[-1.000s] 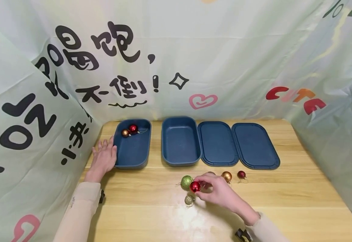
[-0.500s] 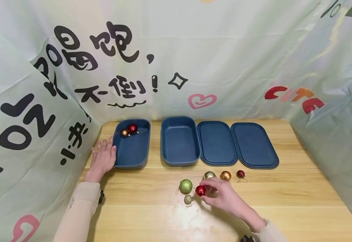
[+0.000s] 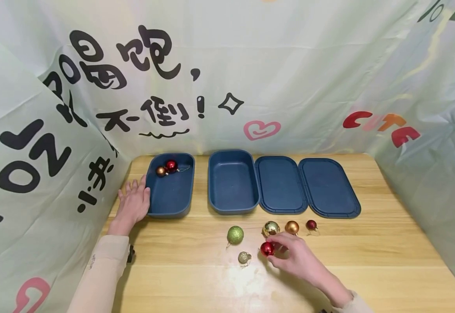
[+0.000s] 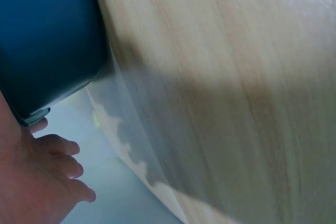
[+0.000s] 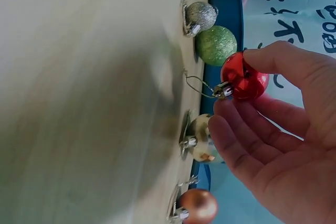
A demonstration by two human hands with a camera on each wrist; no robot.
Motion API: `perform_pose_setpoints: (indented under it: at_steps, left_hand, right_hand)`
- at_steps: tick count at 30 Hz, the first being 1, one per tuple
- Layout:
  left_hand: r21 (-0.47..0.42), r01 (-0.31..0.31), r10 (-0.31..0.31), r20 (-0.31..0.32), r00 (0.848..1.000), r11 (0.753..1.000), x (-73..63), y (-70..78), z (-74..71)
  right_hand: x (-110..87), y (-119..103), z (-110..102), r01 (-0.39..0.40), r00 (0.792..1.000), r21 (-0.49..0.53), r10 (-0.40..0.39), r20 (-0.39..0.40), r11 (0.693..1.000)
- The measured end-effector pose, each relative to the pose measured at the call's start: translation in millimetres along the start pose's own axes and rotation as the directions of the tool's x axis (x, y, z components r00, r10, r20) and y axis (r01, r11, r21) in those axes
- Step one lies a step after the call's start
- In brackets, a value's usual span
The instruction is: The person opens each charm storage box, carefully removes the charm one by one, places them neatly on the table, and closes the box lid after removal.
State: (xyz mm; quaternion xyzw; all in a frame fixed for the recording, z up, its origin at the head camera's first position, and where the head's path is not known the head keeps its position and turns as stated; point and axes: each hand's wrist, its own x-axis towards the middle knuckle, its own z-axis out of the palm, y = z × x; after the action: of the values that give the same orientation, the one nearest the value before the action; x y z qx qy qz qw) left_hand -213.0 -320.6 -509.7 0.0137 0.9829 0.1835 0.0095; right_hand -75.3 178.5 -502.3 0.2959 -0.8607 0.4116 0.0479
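Pinched between the thumb and fingers of a person's right hand (image 3: 297, 258), a shiny red Christmas bauble (image 3: 267, 249), drawn rightward over the past second, appears held above the worktop (image 3: 196, 269), in front of the right-hand blue container (image 3: 233, 182) and slightly to its right. A gap now separates it from the green glitter bauble (image 3: 235, 235), suggesting it is freed from the cluster but not yet boxed. The left hand (image 3: 133, 202), fingers spread, rests against the left-hand blue container (image 3: 170, 195), left of the landmark right-hand container.

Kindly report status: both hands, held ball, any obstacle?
Right hand pinches red ball. Left hand at left box. Gold ball close, may get bumped.
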Motion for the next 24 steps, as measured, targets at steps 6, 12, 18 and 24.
perform_pose_setpoints:
  at_steps: [6,12,18,24]
  left_hand:
    - [0.006,0.005,-0.005,0.004,1.000,1.000,-0.4,-1.0,-0.3]
    - [0.000,0.010,-0.010,0.008,1.000,1.000,0.1,-1.2,0.1]
    - [0.000,0.011,-0.011,0.012,1.000,1.000,-0.5,-1.6,0.3]
    - [-0.004,0.009,-0.009,0.014,1.000,1.000,-0.3,-1.4,0.5]
  right_hand:
    - [-7.6,5.7,0.3,-0.029,1.000,-0.033,0.029,0.000,0.999]
    - [-11.0,10.1,1.4,-0.028,0.999,-0.085,0.027,-0.021,0.996]
    - [-12.6,11.6,2.7,-0.067,0.998,-0.123,0.067,-0.003,0.990]
    - [-15.4,14.0,3.8,-0.111,0.993,-0.142,0.115,0.019,0.984]
